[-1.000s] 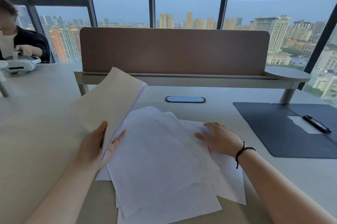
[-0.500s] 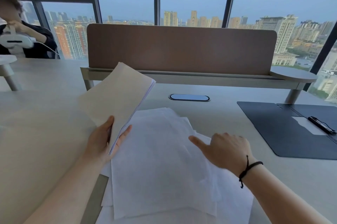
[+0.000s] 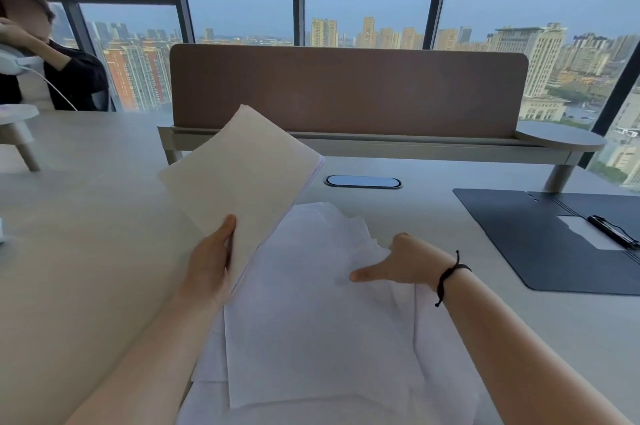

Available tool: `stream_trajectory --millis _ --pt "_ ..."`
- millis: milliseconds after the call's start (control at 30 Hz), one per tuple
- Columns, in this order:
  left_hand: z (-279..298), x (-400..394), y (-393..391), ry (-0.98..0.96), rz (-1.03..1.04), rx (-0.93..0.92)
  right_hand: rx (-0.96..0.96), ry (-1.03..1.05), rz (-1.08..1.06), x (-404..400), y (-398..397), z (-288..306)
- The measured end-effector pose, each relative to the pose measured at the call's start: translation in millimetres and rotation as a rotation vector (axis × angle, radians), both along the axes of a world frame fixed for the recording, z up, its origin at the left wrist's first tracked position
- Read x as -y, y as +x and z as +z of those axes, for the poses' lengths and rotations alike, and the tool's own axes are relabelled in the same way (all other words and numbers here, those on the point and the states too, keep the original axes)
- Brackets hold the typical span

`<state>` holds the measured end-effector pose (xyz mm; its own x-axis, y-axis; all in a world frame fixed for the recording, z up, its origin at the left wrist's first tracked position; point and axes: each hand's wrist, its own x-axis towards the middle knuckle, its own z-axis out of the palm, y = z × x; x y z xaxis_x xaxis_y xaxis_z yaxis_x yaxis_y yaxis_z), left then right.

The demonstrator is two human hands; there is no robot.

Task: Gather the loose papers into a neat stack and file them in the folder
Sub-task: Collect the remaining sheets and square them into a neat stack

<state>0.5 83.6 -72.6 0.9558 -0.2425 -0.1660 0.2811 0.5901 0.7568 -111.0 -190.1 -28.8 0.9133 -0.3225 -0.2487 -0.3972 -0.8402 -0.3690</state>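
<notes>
Left hand (image 3: pixel 211 262): grips the gathered stack (image 3: pixel 239 179) at its near lower corner — thumb on the upper face, the other fingers hidden behind the sheets.
Gathered stack: raised off the desk (image 3: pixel 86 217) and tilted, its long axis running from the hand up and away toward the brown divider panel (image 3: pixel 346 89); the far corner points at the panel's lower left, and the right long edge shows the thin layered sheet edges.
Right hand (image 3: pixel 405 262): thumb stretched left across the top of the loose papers (image 3: pixel 311 320); the fingers curl down at the sheets' far right edge, where the paper buckles — whether they pinch a sheet or only press on it I cannot tell.
Loose papers: a fanned, overlapping spread lying flat on the desk between the two forearms, corners sticking out at the far side; the long axis of the topmost sheet runs roughly from near to far.
Folder (image 3: pixel 540 237): dark, open flat on the desk well to the right of the papers, with a black clip (image 3: pixel 611 230) and a pale sheet (image 3: pixel 581 230) on it.
Wrist: a black cord bracelet (image 3: pixel 450 272) on the right arm.
Background: another person (image 3: pixel 45 68) sits at the far left by the window.
</notes>
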Motion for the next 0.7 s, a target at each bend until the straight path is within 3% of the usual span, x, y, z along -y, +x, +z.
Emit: stream_trajectory --millis 100,200,267,400,633,700 --pt "-3.0 -4.1 1.8 0.097 -0.002 0.0 -0.007 0.189 -0.02 10.1 2.3 -1.7" --pt "-4.7 -5.2 4.0 0.143 -0.045 -0.015 -0.021 0.596 -0.044 26.1 0.1 -2.1" --pt "-4.0 -2.8 1.1 0.204 -0.083 0.009 -0.09 0.756 -0.017 34.8 -2.2 -1.6" --pt "-2.9 6.6 -9.2 0.343 -0.168 0.109 -0.145 0.784 0.036 32.9 6.5 -3.7" --pt "11.7 4.2 -19.3 0.47 -0.088 0.288 0.033 0.633 0.037 22.7 14.9 -19.2" --pt "13.4 -3.9 -14.9 0.516 -0.041 0.29 0.129 0.698 -0.004 30.5 9.9 -26.8"
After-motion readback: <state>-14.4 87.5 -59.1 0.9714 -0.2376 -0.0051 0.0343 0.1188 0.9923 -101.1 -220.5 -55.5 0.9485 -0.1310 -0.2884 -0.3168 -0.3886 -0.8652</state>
